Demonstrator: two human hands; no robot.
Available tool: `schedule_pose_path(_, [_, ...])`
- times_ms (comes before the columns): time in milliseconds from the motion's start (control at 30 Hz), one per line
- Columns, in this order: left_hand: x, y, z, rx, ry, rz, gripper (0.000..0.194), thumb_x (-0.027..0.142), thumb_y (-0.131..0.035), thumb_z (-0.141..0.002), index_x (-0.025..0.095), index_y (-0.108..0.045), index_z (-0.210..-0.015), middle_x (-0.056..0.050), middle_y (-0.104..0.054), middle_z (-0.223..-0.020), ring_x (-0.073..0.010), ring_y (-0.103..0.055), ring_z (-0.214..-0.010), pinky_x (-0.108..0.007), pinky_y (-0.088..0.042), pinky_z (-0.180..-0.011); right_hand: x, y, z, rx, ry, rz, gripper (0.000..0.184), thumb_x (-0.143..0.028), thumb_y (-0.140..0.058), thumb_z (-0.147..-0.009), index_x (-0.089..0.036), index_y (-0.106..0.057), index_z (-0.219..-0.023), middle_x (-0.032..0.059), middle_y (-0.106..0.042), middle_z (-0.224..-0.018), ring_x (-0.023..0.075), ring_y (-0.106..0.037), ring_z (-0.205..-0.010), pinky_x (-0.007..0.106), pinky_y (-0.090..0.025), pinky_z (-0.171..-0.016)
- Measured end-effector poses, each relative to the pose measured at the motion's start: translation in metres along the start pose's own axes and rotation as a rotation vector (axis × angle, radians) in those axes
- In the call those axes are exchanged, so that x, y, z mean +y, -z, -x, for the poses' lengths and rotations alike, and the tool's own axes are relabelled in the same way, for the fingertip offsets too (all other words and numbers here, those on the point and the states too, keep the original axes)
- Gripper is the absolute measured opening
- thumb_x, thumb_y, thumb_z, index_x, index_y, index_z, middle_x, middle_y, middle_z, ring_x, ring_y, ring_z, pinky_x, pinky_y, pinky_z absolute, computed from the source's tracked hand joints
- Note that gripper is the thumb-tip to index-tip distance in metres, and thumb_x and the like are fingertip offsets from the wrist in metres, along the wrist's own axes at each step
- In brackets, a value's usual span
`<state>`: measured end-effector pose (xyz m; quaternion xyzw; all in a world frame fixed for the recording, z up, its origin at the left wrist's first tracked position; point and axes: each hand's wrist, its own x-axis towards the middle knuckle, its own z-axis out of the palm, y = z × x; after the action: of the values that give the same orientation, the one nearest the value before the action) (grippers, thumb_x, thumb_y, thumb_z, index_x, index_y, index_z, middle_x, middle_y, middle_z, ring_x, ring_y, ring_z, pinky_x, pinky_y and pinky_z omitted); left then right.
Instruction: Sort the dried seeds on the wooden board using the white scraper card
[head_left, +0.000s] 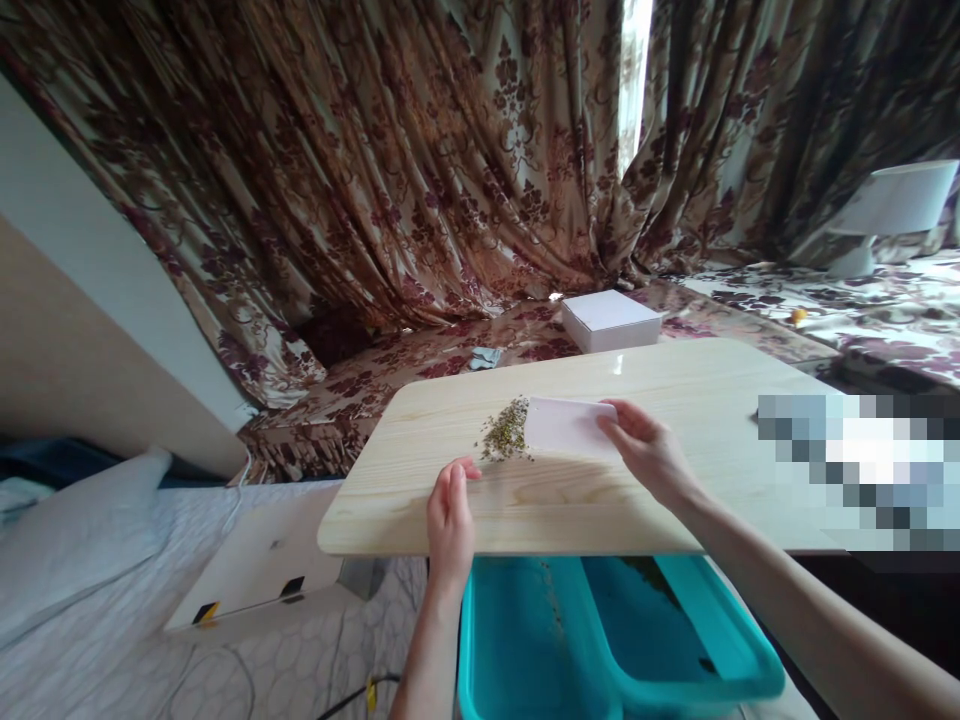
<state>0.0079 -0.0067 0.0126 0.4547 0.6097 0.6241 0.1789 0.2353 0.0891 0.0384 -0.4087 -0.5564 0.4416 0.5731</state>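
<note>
Head view, centre: your right hand (651,450) grips a pale card (564,426) beside loose fragments (508,432), your left hand (451,510) open nearby; moving the card calls for a level edge.

Two hands (451,505) (646,450), one card (566,425), one pile (508,432), one table (675,385), one lamp (900,200).

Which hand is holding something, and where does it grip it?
The right hand holds the pale card by its right end; the left holds nothing.
</note>
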Motion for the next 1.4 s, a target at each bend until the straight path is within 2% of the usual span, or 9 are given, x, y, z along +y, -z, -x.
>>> schedule_pose_path(267, [0.001, 0.0, 0.0, 0.001, 0.005, -0.001, 0.046, 0.057, -0.04, -0.089, 0.02, -0.066, -0.092, -0.006, -0.07, -0.09, -0.0217, -0.063, -0.099, -0.034, -0.046, -0.093, -0.001, -0.011, -0.01, -0.079, -0.001, 0.049, 0.037, -0.055, -0.067, -0.07, -0.023, -0.062, -0.089, 0.005, -0.072, -0.087, 0.0228, -0.067, -0.084, 0.036, -0.053, -0.078])
schedule_pose_path(467, [-0.001, 0.0, 0.0, 0.01, -0.006, -0.004, 0.046, 0.056, -0.041, -0.09, 0.019, -0.067, -0.094, -0.006, -0.071, -0.089, -0.0214, -0.064, -0.099, -0.034, -0.046, -0.094, -0.013, -0.002, -0.002, -0.137, -0.002, 0.143, 0.036, -0.054, -0.064, -0.074, -0.023, -0.064, -0.092, 0.0058, -0.072, -0.086, 0.0239, -0.066, -0.085, 0.035, -0.052, -0.076])
schedule_pose_path(600, [-0.001, 0.0, -0.001, 0.01, -0.005, 0.009, 0.045, 0.054, -0.041, -0.09, 0.018, -0.066, -0.096, -0.006, -0.071, -0.088, -0.0207, -0.064, -0.096, -0.034, -0.047, -0.092, -0.016, 0.003, 0.002, -0.134, 0.003, 0.136, 0.037, -0.053, -0.064, -0.074, -0.023, -0.066, -0.095, 0.0057, -0.072, -0.087, 0.0236, -0.065, -0.083, 0.035, -0.051, -0.074])
schedule_pose_path(833, [0.0, 0.0, -0.001, -0.005, 0.003, 0.006, 0.046, 0.055, -0.04, -0.09, 0.018, -0.066, -0.097, -0.006, -0.07, -0.09, -0.0204, -0.064, -0.097, -0.034, -0.047, -0.091, -0.015, 0.0, 0.0, -0.148, 0.018, 0.18, 0.034, -0.05, -0.062, -0.076, -0.022, -0.067, -0.095, 0.0044, -0.07, -0.083, 0.0227, -0.064, -0.08, 0.034, -0.051, -0.072])
schedule_pose_path(967, [0.0, 0.0, 0.0, -0.002, 0.002, 0.007, 0.047, 0.057, -0.04, -0.09, 0.018, -0.066, -0.096, -0.007, -0.07, -0.09, -0.0214, -0.064, -0.099, -0.034, -0.047, -0.092, -0.017, 0.009, 0.003, -0.163, 0.022, 0.205, 0.035, -0.051, -0.064, -0.075, -0.022, -0.067, -0.095, 0.0042, -0.07, -0.082, 0.0227, -0.064, -0.08, 0.033, -0.05, -0.071])
schedule_pose_path(1100, [0.0, 0.0, 0.0, -0.008, 0.003, 0.004, 0.047, 0.057, -0.04, -0.09, 0.019, -0.065, -0.095, -0.007, -0.07, -0.091, -0.0214, -0.063, -0.101, -0.034, -0.046, -0.094, -0.019, 0.018, 0.005, -0.123, 0.038, 0.192, 0.038, -0.054, -0.065, -0.075, -0.023, -0.067, -0.097, 0.0047, -0.07, -0.086, 0.0224, -0.063, -0.081, 0.032, -0.05, -0.071])
schedule_pose_path(1400, [0.0, 0.0, -0.001, 0.004, -0.01, 0.004, 0.046, 0.056, -0.041, -0.09, 0.018, -0.066, -0.095, -0.007, -0.071, -0.089, -0.0214, -0.064, -0.098, -0.036, -0.047, -0.093, -0.012, 0.012, 0.001, -0.126, 0.038, 0.194, 0.036, -0.052, -0.062, -0.077, -0.023, -0.067, -0.099, 0.004, -0.069, -0.083, 0.0224, -0.063, -0.081, 0.033, -0.051, -0.071])
